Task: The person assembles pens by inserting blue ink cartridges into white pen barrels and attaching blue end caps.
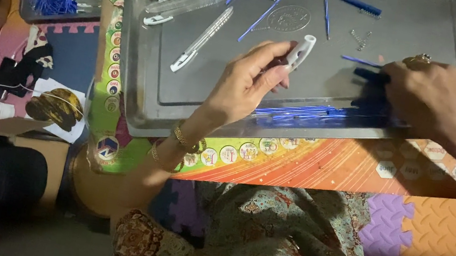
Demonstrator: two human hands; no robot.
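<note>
Left hand (245,81) curled, grip pinching a white pen barrel (299,50) between thumb and fingertips, barrel raised just above the steel tray (138,113), open end up and tilted right. Right hand (430,97) palm down, fingers pressed together over a dark blue pen piece (371,75) at the tray's near edge, touching a row of blue refills (304,113). Barrel short, tubular, translucent white, clip side hidden by the thumb
</note>
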